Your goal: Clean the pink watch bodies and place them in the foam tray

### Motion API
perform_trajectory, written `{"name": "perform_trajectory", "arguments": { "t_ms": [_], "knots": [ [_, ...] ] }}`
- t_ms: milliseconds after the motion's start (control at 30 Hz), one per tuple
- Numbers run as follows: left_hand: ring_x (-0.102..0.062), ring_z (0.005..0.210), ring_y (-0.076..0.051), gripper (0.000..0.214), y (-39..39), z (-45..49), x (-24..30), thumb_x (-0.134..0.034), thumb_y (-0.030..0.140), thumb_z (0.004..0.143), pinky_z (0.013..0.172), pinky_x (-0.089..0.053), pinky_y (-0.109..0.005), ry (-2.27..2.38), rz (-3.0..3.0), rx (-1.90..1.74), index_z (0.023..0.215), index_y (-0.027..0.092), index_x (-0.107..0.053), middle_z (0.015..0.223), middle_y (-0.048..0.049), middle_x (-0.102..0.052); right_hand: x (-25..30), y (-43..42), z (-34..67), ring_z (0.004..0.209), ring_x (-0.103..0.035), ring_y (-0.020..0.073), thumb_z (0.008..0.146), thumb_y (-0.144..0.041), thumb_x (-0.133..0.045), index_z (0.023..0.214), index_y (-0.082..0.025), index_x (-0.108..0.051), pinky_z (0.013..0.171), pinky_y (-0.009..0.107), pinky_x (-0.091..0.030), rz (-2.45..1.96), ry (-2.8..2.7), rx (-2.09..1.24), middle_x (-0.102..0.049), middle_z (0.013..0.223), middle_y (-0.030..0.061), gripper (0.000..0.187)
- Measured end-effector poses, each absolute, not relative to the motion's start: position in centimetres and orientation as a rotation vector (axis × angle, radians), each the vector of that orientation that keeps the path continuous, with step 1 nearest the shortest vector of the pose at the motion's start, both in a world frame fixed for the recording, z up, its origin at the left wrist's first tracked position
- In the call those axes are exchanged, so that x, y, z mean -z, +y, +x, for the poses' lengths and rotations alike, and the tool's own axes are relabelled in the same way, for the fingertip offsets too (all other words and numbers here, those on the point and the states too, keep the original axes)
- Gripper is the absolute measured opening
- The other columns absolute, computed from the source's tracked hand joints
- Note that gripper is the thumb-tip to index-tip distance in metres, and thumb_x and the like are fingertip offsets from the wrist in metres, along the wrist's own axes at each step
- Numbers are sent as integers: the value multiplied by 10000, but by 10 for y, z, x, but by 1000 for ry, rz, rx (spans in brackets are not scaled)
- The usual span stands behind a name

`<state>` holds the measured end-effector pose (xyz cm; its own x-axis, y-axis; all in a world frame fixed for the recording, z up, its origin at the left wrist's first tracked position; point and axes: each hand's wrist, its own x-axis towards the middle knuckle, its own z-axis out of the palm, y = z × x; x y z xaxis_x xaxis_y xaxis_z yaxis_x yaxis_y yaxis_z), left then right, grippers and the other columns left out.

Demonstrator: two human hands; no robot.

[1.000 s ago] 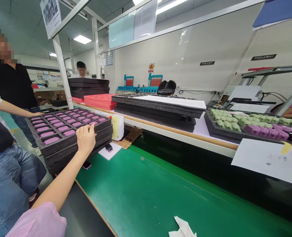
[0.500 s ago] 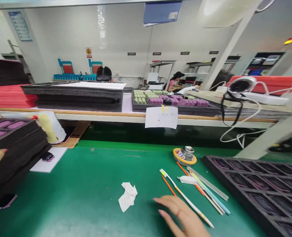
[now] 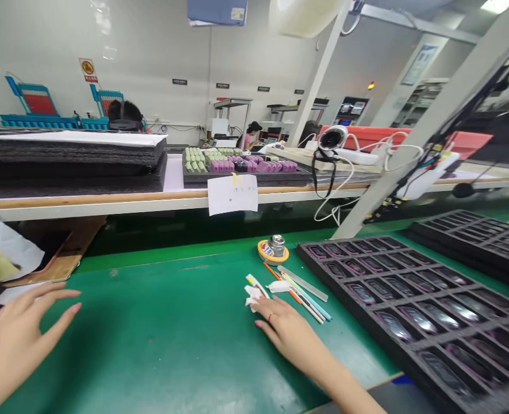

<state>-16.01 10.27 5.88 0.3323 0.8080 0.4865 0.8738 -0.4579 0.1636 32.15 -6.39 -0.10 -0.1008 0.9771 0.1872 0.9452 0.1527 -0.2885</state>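
The left hand (image 3: 28, 330) hangs over the green work surface (image 3: 164, 345), thumb and fingers spread wide, nothing in its grasp. The right hand (image 3: 286, 330) has its fingers slightly apart and gently bent, tips at the crumpled white tissue (image 3: 252, 294); whether they pinch it I cannot tell. Just past those fingertips lies a toothbrush (image 3: 259, 285), with slim sticks (image 3: 312, 305) beside the fingers. A black foam tray (image 3: 358, 313) lies to their right, a yellow-orange tape roll (image 3: 261, 253) farther ahead, and beyond it a shelf (image 3: 108, 201).
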Motion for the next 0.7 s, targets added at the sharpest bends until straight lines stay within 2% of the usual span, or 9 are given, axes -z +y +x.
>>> {"name": "perform_trajectory", "arguments": {
  "t_ms": [67,200,300,367,433,533,633,700],
  "knots": [
    [-640,1130,-382,485,108,-131,-51,-482,676,853,1033,-461,-611,-1475,-2593,743,955,275,-734,1160,-91,-704,9,-66,351,1242,-644,318,939,-123,-500,1295,-178,-670,1082,561,-490,-1888,-2035,-61,-696,1306,159,398],
    [-606,1233,-355,402,111,-81,-46,-494,608,889,1037,-476,-580,-1361,-2802,642,1000,312,-743,1234,-71,-703,20,-72,384,1238,-646,334,953,-148,-456,1282,-166,-684,1050,568,-514,-1916,-1902,56,-696,1296,181,401],
    [-609,1242,-331,376,109,-57,-41,-497,585,905,1060,-468,-569,-1285,-2919,565,1001,320,-746,1239,-65,-705,23,-78,388,1269,-625,322,951,-240,-526,1223,-244,-726,1063,552,-507,-1898,-1836,97,-674,1347,127,338],
    [-621,1229,-328,368,108,-51,-34,-497,581,907,1053,-478,-570,-1244,-2967,529,994,328,-750,1229,-58,-712,21,-85,390,1275,-622,293,936,-316,-580,1109,-300,-776,1057,489,-524,-1893,-1788,118,-650,1391,68,262],
    [-638,1208,-328,358,111,-51,-22,-506,581,903,1043,-493,-568,-1213,-2995,505,988,339,-756,1213,-51,-724,16,-99,401,1262,-630,265,940,-384,-578,1048,-315,-792,1044,430,-535,-1929,-1665,187,-650,1390,45,250],
    [-665,1176,-328,354,121,-64,-1,-538,591,883,1018,-530,-534,-1192,-3000,530,988,343,-768,1196,-54,-736,-1,-134,439,1252,-620,274,961,-440,-541,1121,-266,-757,1082,457,-486,-2043,-1281,418,-669,1335,89,320],
    [-689,1150,-320,338,135,-81,15,-594,591,844,970,-582,-456,-1197,-3044,501,985,348,-782,1185,-57,-747,-25,-178,485,1301,-539,324,969,-400,-593,1266,-181,-637,1111,596,-385,-2109,-784,701,-580,1397,139,372],
    [-688,1160,-314,306,141,-88,19,-614,570,840,974,-583,-430,-1221,-3076,496,991,365,-783,1191,-45,-750,-39,-201,508,1264,-554,272,999,-377,-574,1275,-200,-624,1067,480,-457,-2134,-633,730,-550,1415,149,332]
  ]
}}
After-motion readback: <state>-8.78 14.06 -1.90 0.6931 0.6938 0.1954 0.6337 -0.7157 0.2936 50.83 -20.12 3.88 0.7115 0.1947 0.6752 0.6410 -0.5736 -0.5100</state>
